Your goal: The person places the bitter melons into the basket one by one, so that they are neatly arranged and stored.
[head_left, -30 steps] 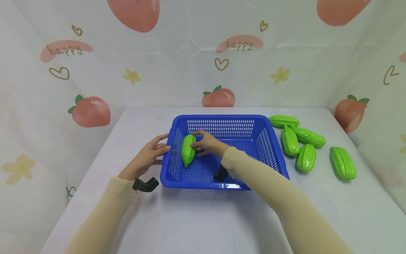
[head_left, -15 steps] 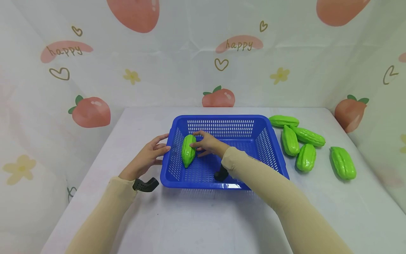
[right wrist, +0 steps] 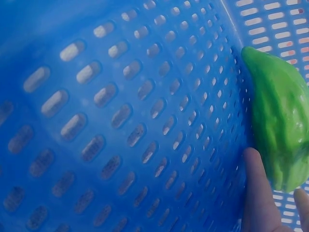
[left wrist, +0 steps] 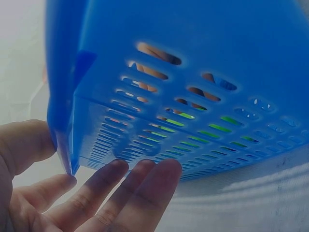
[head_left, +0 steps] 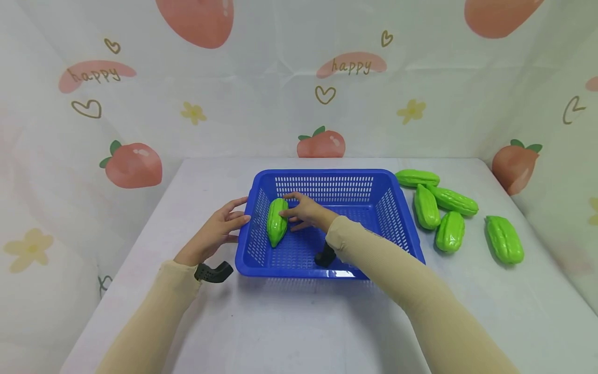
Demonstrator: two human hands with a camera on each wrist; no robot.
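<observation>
A blue perforated plastic basket [head_left: 327, 274] stands in the middle of the white table. A glossy green ribbed bitter melon [head_left: 276, 224] lies inside it along the left wall, pointed end toward me. My right hand [head_left: 306, 212] reaches in; its fingers lie loosely spread at the melon's right side and far end. One extended finger [right wrist: 259, 186] shows beside the melon in the right wrist view. Outside the left wall, my left hand [head_left: 216, 228] touches the rim. Its fingers stretch out along the slotted wall in the left wrist view, and part of one digit is hidden by the rim.
To the basket's right, several more bitter melons lie loosely grouped, including one [head_left: 451, 232] near its right wall. Another bitter melon [head_left: 504, 240] lies apart, farther right. A fruit-printed cloth [head_left: 261, 104] hangs behind the table.
</observation>
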